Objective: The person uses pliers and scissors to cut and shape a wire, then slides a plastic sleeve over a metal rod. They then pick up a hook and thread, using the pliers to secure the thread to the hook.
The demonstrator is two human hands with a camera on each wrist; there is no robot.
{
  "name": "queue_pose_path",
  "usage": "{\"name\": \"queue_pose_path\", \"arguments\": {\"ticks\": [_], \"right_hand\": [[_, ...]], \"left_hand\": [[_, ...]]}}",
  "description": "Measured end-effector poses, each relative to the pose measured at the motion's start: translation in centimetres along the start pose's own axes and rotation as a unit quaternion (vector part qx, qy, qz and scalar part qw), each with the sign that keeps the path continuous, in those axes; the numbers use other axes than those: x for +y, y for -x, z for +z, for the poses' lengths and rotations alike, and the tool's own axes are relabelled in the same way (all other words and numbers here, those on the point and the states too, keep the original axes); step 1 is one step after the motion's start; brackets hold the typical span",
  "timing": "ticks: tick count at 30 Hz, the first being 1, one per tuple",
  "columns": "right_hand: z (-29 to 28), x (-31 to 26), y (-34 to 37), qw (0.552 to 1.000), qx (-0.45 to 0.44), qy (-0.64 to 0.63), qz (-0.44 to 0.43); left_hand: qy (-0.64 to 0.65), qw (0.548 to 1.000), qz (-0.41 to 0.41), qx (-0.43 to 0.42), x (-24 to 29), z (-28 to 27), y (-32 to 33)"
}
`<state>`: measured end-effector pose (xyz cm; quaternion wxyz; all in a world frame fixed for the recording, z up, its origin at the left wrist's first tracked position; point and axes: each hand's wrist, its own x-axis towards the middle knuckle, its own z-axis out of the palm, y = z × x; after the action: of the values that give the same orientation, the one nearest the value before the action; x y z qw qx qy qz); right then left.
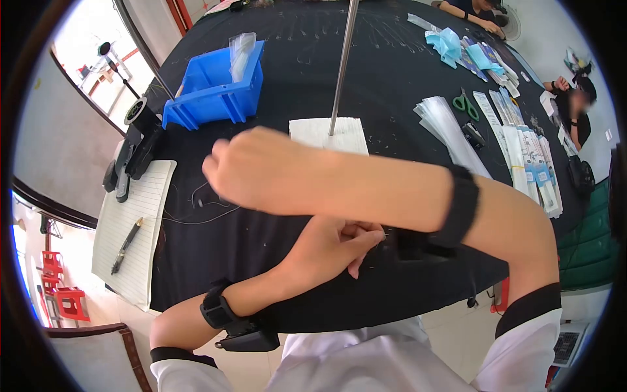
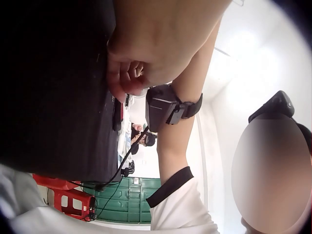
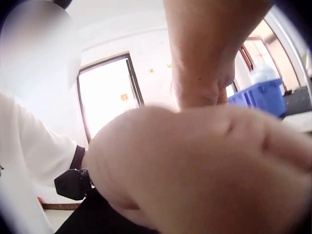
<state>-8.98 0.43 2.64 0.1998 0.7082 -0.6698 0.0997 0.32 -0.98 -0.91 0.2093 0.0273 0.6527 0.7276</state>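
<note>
My right forearm crosses over my left hand in the head view. The right hand (image 1: 255,170), blurred, is held over the table left of the left hand, its fingers bent; what they hold is hidden. Below it, the left hand (image 1: 336,245) has curled fingers with the thumb brought against the index finger, pinching a tiny thin piece that barely shows at the tips. The left wrist view shows the curled fingers (image 2: 129,78) at close range. In the right wrist view, the right hand (image 3: 195,161) fills the foreground. A thin pale line (image 1: 202,221) lies on the black cloth.
A white block (image 1: 356,137) bears an upright metal rod (image 1: 343,68). A blue bin (image 1: 212,85) holds clear sleeves. A pen (image 1: 127,245) lies on a lined notebook (image 1: 147,219), near a stapler (image 1: 124,170). Clear strips (image 1: 450,134), green-handled scissors (image 1: 465,108) and packets (image 1: 532,160) lie right.
</note>
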Motion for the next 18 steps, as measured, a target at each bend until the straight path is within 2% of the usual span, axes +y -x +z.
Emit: {"name": "queue_pose_path", "arguments": {"ticks": [1,2,5,6,8,9,12,13,14,17,18], "right_hand": [[-0.9,0.6,0.7,0.998,0.02,-0.04,0.04],[-3.3,1.1,1.4,0.992,-0.057,-0.078,0.081],[-5.5,2.3,5.8,0.976,0.04,-0.169,0.128],[-8.1,1.3,6.7,0.932,-0.048,-0.266,0.242],[-9.9,0.4,9.7,0.828,-0.074,-0.425,0.359],[-10.2,0.0,11.4,0.804,-0.073,-0.451,0.381],[-10.7,-0.8,15.3,0.733,-0.112,-0.513,0.433],[-10.5,-1.1,16.3,0.717,-0.089,-0.539,0.434],[-10.6,-1.3,16.9,0.69,-0.104,-0.561,0.445],[-9.4,-1.5,18.9,0.719,-0.114,-0.571,0.379],[-9.0,-1.7,19.2,0.705,-0.106,-0.587,0.384]], "left_hand": [[0.003,1.0,-0.002,0.007,0.1,0.0,0.0],[0.006,1.0,-0.004,0.013,0.1,-0.1,0.1],[0.005,0.999,0.013,0.05,0.6,-0.2,0.4],[0.004,0.998,0.022,0.063,0.7,-0.3,0.4],[0.039,0.994,0.052,0.083,0.7,-0.7,0.7],[0.052,0.994,0.041,0.087,1.2,-0.6,0.7],[0.077,0.991,0.034,0.101,1.8,-0.8,0.8],[0.082,0.99,0.036,0.106,1.8,-0.8,0.7],[0.091,0.99,0.036,0.104,1.8,-0.9,0.7],[0.103,0.988,0.039,0.106,2.1,-0.8,0.6],[0.101,0.988,0.04,0.111,2.3,-0.6,0.5]]}}
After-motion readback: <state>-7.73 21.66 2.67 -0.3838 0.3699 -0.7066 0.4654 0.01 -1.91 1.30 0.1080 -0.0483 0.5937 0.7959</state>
